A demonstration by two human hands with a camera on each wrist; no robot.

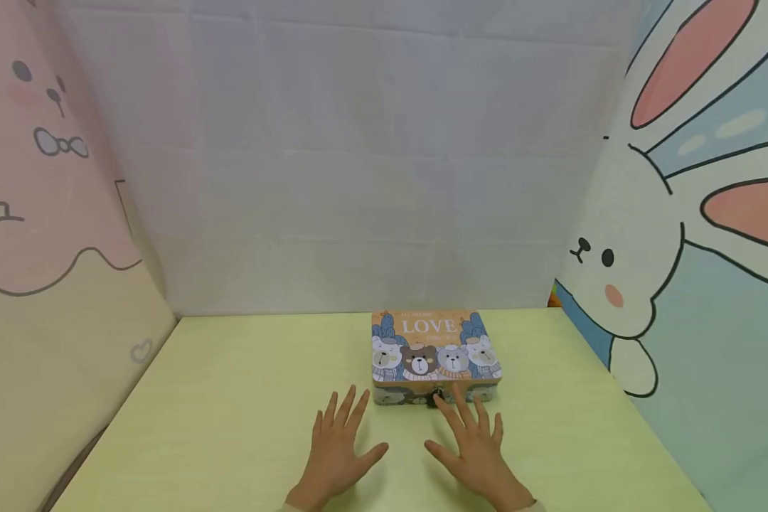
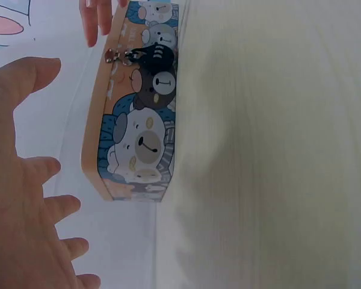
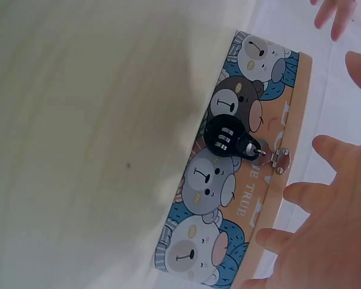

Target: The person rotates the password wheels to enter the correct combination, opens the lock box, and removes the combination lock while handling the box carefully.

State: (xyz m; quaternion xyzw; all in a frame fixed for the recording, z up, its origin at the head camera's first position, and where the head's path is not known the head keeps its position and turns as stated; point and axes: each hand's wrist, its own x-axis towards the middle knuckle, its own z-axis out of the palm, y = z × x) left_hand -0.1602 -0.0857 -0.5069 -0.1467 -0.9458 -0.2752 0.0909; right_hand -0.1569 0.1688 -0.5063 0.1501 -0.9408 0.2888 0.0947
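Observation:
A tin box [image 1: 436,355] with cartoon bears and the word LOVE on its lid lies closed on the table. On its front hangs a small black combination padlock [image 3: 224,136], fastened through a metal clasp [image 3: 281,160]. My left hand [image 1: 336,448] hovers in front of the box's left corner, fingers spread and holding nothing. My right hand [image 1: 476,448] is spread too, palm down, in front of the box; in the head view its fingertips overlap the padlock [image 1: 435,398]. Both wrist views show the fingers apart from the box, with nothing gripped.
The pale yellow table [image 1: 230,398] reaches back to a white cloth backdrop [image 1: 358,156]. A pink cartoon curtain [image 1: 57,213] stands along the left side, and a rabbit-print curtain [image 1: 710,320] along the right.

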